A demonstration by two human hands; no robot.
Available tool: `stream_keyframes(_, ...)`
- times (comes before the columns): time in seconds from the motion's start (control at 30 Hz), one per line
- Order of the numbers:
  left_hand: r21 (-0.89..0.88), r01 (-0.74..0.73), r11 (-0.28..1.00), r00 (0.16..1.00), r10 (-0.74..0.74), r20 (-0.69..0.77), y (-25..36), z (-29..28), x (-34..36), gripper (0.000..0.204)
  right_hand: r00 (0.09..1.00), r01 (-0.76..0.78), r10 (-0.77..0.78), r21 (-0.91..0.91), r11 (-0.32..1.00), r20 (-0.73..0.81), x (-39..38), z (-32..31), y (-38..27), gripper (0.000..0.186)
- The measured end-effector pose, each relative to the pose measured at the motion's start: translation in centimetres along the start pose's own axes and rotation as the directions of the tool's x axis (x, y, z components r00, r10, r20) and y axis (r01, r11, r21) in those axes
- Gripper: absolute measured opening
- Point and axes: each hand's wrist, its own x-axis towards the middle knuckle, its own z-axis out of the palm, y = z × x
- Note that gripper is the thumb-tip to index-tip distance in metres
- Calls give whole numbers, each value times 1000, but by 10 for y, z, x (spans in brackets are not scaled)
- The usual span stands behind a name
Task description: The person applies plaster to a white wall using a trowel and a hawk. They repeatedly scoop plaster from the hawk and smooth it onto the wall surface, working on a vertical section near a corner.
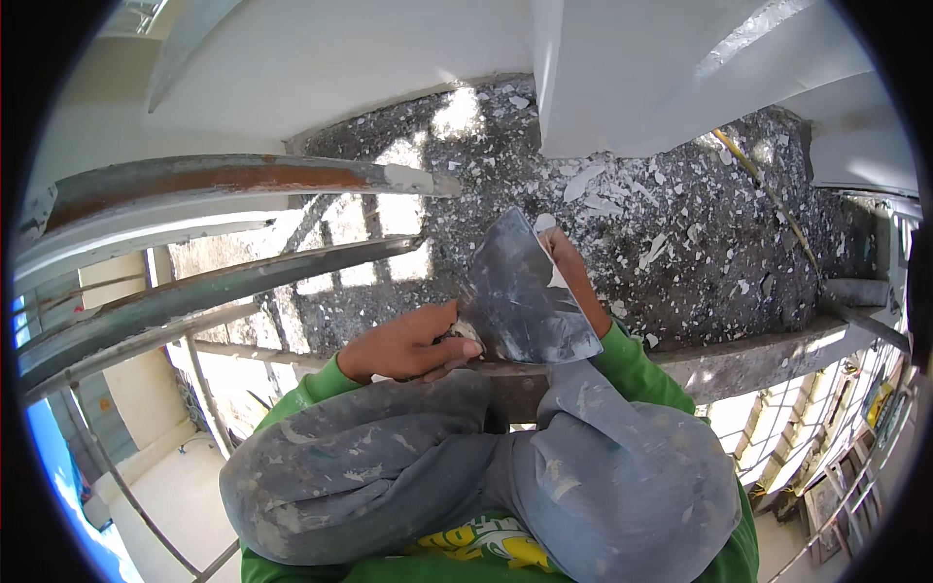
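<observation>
A wide putty knife (530, 296) with a dark grey, smeared blade is held above my knees. My left hand (403, 345) is closed around its narrow end, the thumb lying along it; the handle is mostly hidden by the fingers. At the blade's far right edge is my right hand (575, 272), its fingers bent in against the blade and partly hidden behind it. A small whitish patch (557, 279) shows between that hand and the blade, too little of it to name. Both forearms wear green sleeves.
White paint flakes (656, 251) litter the dark rough ledge (719, 301). White walls (408, 49) stand beyond it. Worn metal rails (194, 296) jut in from the left. A yellowish rod (768, 189) lies at the right. My grey trousers (389, 466) are paint-spotted. Openings drop away on both sides.
</observation>
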Motion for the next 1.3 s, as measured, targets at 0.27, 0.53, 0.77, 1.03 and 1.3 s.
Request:
stream_keyframes(0.27,-774,-89,628,994,11,-106,-7,8,3,25,860,462,-60,723,514,-507,-49,-19,-39,30)
stream_keyframes(0.53,-897,80,434,991,63,119,-18,10,5,30,844,533,-516,-117,838,145,-31,-38,-65,43)
stream_keyframes(0.77,-884,6,467,997,63,40,-1,12,3,23,841,535,-461,304,788,-284,-56,-19,-48,52)
stream_keyframes(1.03,-369,-13,929,958,-94,-270,5,2,16,27,900,307,-403,-416,856,-166,-47,-56,-36,47)
stream_keyframes(1.3,386,111,916,994,-92,-67,-37,9,53,71,804,420,-577,-826,376,145,-60,-21,-23,49)
